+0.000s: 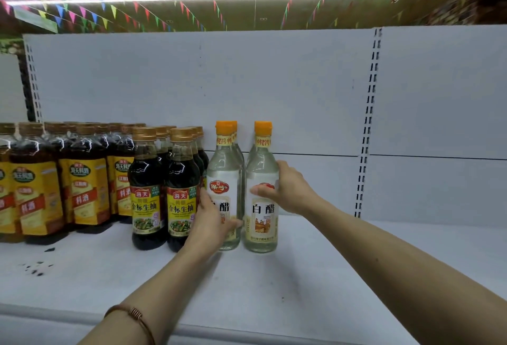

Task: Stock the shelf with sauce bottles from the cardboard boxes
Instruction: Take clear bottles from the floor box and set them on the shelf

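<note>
Two clear vinegar bottles with orange caps and white labels stand upright on the white shelf (274,284). My left hand (212,221) grips the left vinegar bottle (225,169) low on its body. My right hand (288,188) grips the right vinegar bottle (260,163) around its middle from the right side. More clear bottles stand behind these two, mostly hidden. The cardboard boxes are out of view.
Dark soy sauce bottles (164,180) with gold caps stand directly left of the vinegar. Further left are rows of cooking wine bottles (82,180) with yellow labels. The shelf's right half (411,248) is bare up to the white back panel (274,84). Dark specks (35,266) mark the shelf's left front.
</note>
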A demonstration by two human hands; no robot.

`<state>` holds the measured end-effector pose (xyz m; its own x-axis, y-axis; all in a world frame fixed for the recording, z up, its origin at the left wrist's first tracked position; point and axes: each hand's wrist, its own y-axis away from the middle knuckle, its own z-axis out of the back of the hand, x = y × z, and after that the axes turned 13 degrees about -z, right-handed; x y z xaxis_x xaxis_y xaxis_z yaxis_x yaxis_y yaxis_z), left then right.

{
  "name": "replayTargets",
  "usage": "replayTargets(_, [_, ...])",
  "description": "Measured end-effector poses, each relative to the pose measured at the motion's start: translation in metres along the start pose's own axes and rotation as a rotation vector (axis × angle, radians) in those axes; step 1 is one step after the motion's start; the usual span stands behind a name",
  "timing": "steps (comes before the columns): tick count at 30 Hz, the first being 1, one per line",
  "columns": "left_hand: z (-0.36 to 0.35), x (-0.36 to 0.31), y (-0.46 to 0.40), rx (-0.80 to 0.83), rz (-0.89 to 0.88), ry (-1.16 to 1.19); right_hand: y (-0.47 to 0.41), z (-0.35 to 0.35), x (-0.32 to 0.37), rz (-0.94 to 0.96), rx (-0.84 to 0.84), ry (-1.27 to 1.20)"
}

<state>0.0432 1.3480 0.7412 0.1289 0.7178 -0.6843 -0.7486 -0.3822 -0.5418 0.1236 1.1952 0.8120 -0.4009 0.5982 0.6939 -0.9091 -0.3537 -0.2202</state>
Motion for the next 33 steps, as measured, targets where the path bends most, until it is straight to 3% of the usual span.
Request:
replayTargets(10, [-0.002, -0.015, 0.027, -0.034, -0.103, -0.066, 0.042, -0.010, -0.005, -0.137, -0.032, -0.122])
replayTargets(22, [0.062, -0.047, 0.114, 0.037, -0.164, -0.114, 0.155, 0.000, 0.012, 0.019, 0.051, -0.106])
replayTargets(27, [0.105, -0.049, 0.179, -0.063, -0.119, -0.100, 0.204, -0.021, 0.022, 0.107, 0.153, -0.090])
replayTargets(33, [0.149, -0.040, 0.265, -0.110, 0.078, -0.090, 0.258, -0.042, 0.049, 0.299, 0.367, -0.151])
